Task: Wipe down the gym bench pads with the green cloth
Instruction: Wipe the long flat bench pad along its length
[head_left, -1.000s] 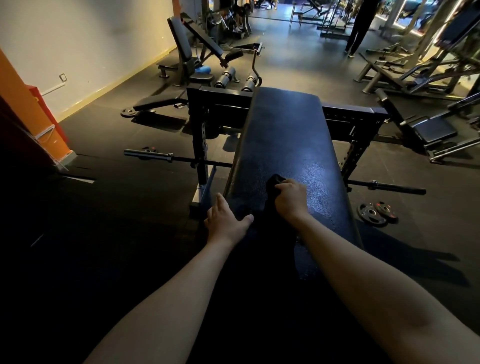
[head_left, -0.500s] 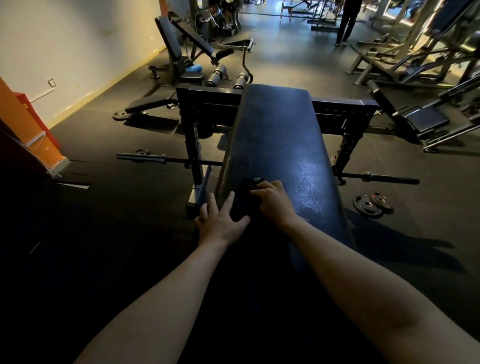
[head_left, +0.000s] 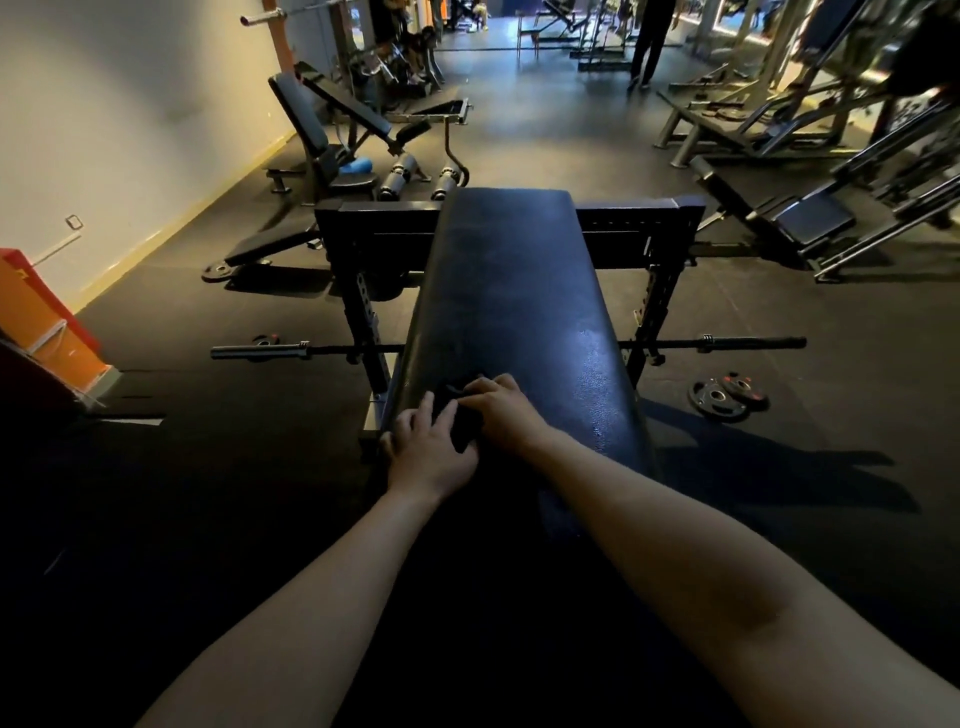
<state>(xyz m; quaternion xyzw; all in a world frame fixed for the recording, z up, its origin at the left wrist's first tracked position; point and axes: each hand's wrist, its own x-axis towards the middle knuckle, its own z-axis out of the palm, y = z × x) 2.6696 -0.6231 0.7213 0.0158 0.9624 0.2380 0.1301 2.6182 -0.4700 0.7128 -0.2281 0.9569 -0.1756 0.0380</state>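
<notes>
A long black bench pad (head_left: 514, 291) runs away from me down the middle of the view. Near its left edge lies the cloth (head_left: 460, 415), looking almost black in this dim light. My right hand (head_left: 501, 413) lies on top of the cloth with fingers curled over it, pressing it to the pad. My left hand (head_left: 428, 449) rests flat on the pad's left edge beside the cloth, fingers spread, its fingertips touching the cloth's near side.
A barbell (head_left: 260, 352) crosses under the bench on the floor. Two weight plates (head_left: 724, 396) lie at the right. An adjustable bench (head_left: 322, 140) stands at the back left, more machines (head_left: 810, 156) at the right. A person (head_left: 647, 41) stands far back.
My right hand has slid the cloth leftwards across the pad towards its left edge. My left hand has stayed on that edge and now meets the cloth.
</notes>
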